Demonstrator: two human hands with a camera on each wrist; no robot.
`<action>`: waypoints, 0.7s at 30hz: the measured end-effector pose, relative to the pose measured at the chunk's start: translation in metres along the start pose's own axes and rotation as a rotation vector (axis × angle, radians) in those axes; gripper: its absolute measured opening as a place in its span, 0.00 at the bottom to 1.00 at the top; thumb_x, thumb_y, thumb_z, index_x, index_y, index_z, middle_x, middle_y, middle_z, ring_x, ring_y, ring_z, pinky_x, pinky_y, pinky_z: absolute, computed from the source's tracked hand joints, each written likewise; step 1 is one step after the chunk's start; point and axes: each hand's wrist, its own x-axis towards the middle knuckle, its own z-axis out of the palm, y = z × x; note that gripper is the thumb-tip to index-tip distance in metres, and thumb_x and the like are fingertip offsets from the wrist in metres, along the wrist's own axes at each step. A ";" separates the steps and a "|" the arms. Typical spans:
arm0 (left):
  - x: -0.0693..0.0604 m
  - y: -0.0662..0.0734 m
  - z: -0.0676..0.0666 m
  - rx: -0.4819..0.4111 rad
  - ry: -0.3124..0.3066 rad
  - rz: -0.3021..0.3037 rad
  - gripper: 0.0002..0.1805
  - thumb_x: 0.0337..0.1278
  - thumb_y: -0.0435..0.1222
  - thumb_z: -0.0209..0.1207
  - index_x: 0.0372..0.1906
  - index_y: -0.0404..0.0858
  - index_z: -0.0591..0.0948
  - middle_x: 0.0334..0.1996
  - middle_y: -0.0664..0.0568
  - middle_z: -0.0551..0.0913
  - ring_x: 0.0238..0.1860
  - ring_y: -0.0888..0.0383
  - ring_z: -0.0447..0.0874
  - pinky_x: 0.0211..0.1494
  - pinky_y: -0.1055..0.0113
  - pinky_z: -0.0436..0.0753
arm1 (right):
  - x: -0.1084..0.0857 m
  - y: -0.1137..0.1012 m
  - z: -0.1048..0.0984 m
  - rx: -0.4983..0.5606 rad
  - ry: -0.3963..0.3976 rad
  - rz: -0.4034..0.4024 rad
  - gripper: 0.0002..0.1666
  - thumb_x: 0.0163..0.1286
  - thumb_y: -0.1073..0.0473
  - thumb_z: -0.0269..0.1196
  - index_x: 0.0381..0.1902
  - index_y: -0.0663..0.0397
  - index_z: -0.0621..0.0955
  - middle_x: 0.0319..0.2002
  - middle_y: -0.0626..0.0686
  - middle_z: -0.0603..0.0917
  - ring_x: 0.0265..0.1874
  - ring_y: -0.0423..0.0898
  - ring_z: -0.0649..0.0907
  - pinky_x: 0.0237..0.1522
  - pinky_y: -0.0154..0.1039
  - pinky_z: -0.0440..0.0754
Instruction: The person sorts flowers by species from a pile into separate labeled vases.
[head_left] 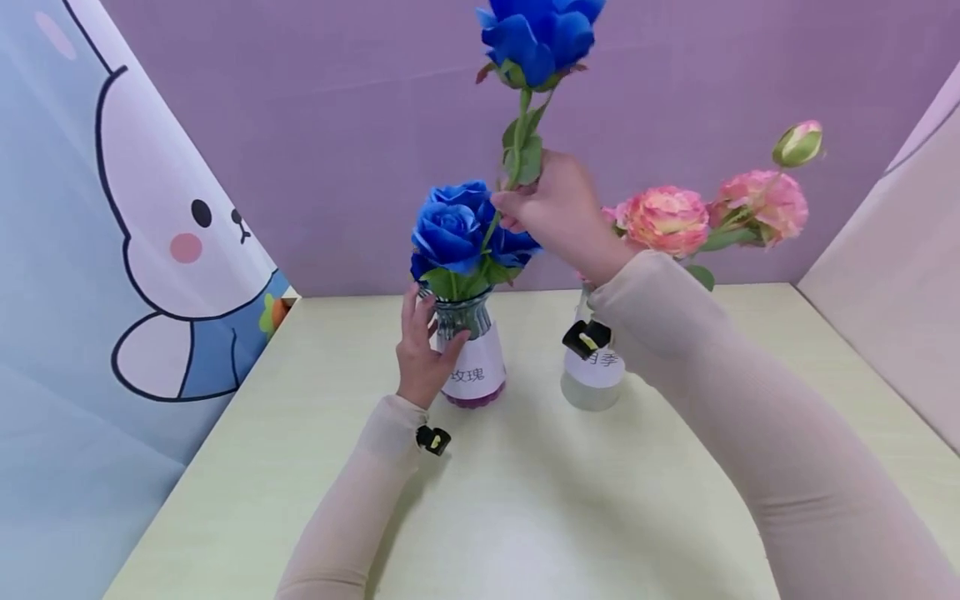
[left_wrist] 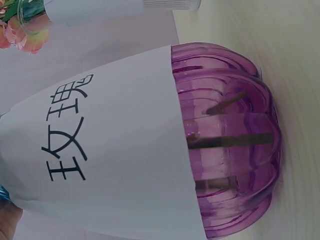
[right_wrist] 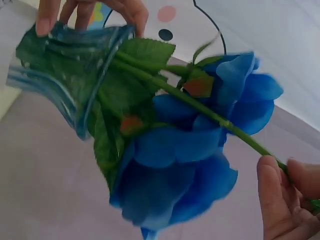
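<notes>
My right hand [head_left: 558,212] pinches the green stem of a blue rose [head_left: 536,42], its bloom raised high. In the right wrist view, that stem [right_wrist: 195,107] runs down into the mouth of a glass vase [right_wrist: 82,65]. Other blue roses [head_left: 450,229] with green leaves stand in the same vase. My left hand [head_left: 423,358] holds the vase near its neck, thumb in front and fingers at the left side. A white paper label [left_wrist: 115,135] with black characters wraps the vase. Dark stem ends show through its purple base [left_wrist: 245,165] in the left wrist view.
Right of the rose vase stands a second labelled vase [head_left: 591,392], partly behind my right forearm, with pink flowers [head_left: 667,218] and a bud [head_left: 798,143]. Both stand on a pale table [head_left: 517,508]. A purple backdrop [head_left: 337,150] and a cartoon-printed curtain [head_left: 52,333] enclose it.
</notes>
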 end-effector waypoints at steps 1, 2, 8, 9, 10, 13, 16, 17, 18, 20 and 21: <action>0.000 0.000 0.000 -0.001 0.002 0.006 0.39 0.56 0.37 0.65 0.68 0.47 0.57 0.68 0.34 0.58 0.57 0.35 0.75 0.47 0.47 0.82 | 0.000 0.000 -0.001 0.018 0.004 -0.024 0.09 0.68 0.63 0.61 0.42 0.64 0.78 0.34 0.59 0.83 0.30 0.49 0.84 0.39 0.36 0.85; -0.001 -0.001 0.001 -0.002 0.003 0.011 0.37 0.59 0.40 0.63 0.68 0.47 0.57 0.68 0.34 0.58 0.57 0.35 0.75 0.47 0.47 0.82 | 0.000 0.000 -0.002 0.035 0.011 -0.052 0.09 0.69 0.63 0.60 0.42 0.66 0.78 0.34 0.59 0.83 0.30 0.49 0.84 0.39 0.36 0.85; 0.000 -0.003 0.000 0.003 0.010 0.036 0.35 0.62 0.46 0.58 0.70 0.48 0.56 0.67 0.32 0.59 0.56 0.34 0.75 0.46 0.47 0.82 | 0.007 0.000 -0.005 0.164 0.075 -0.085 0.12 0.68 0.65 0.60 0.43 0.70 0.82 0.32 0.62 0.85 0.26 0.47 0.85 0.34 0.31 0.85; 0.000 -0.003 0.000 0.005 0.013 0.039 0.35 0.62 0.46 0.57 0.69 0.48 0.57 0.66 0.32 0.59 0.56 0.34 0.76 0.46 0.47 0.83 | 0.009 0.000 -0.004 0.156 0.073 -0.054 0.12 0.68 0.64 0.60 0.44 0.70 0.82 0.33 0.62 0.86 0.25 0.47 0.85 0.33 0.31 0.85; 0.000 -0.003 0.000 0.007 0.016 0.039 0.34 0.62 0.46 0.57 0.69 0.47 0.57 0.66 0.32 0.59 0.55 0.34 0.76 0.45 0.47 0.83 | 0.011 0.001 -0.003 0.135 0.062 -0.027 0.13 0.68 0.64 0.60 0.44 0.70 0.82 0.33 0.61 0.86 0.25 0.46 0.85 0.33 0.31 0.85; -0.001 -0.002 0.001 0.010 0.024 0.037 0.33 0.63 0.48 0.56 0.68 0.45 0.58 0.66 0.31 0.60 0.54 0.33 0.76 0.45 0.47 0.83 | 0.014 0.005 0.002 0.055 0.016 0.020 0.14 0.68 0.61 0.61 0.45 0.68 0.82 0.34 0.62 0.86 0.26 0.44 0.85 0.35 0.32 0.85; -0.002 -0.001 0.002 0.005 0.023 0.022 0.32 0.63 0.49 0.56 0.67 0.44 0.58 0.66 0.32 0.60 0.55 0.33 0.76 0.46 0.46 0.82 | 0.016 0.011 0.009 -0.002 -0.010 0.014 0.14 0.69 0.61 0.60 0.44 0.68 0.82 0.33 0.62 0.86 0.26 0.44 0.85 0.37 0.35 0.86; -0.002 0.000 0.002 0.003 0.022 0.017 0.32 0.63 0.49 0.56 0.67 0.44 0.58 0.66 0.32 0.59 0.55 0.33 0.76 0.46 0.46 0.82 | 0.017 0.012 0.010 -0.006 -0.009 0.007 0.13 0.69 0.61 0.60 0.43 0.68 0.83 0.32 0.62 0.86 0.26 0.44 0.84 0.37 0.36 0.86; -0.002 0.000 0.002 0.003 0.021 0.013 0.32 0.63 0.49 0.56 0.67 0.44 0.58 0.67 0.32 0.59 0.55 0.33 0.75 0.46 0.46 0.82 | 0.017 0.013 0.012 -0.007 -0.006 -0.002 0.13 0.69 0.61 0.60 0.42 0.68 0.83 0.31 0.62 0.85 0.26 0.45 0.84 0.37 0.36 0.86; -0.001 0.000 0.002 0.004 0.024 0.008 0.32 0.64 0.49 0.56 0.67 0.44 0.58 0.67 0.33 0.59 0.55 0.33 0.75 0.47 0.46 0.82 | 0.018 0.014 0.015 -0.017 0.002 -0.014 0.12 0.70 0.61 0.59 0.41 0.67 0.83 0.30 0.61 0.85 0.25 0.46 0.83 0.36 0.36 0.85; -0.001 0.000 0.002 0.007 0.026 0.009 0.32 0.64 0.49 0.56 0.67 0.44 0.58 0.67 0.32 0.59 0.55 0.33 0.75 0.47 0.46 0.82 | 0.018 0.014 0.017 -0.026 0.005 -0.019 0.12 0.70 0.60 0.59 0.41 0.66 0.83 0.29 0.60 0.84 0.25 0.46 0.82 0.36 0.35 0.85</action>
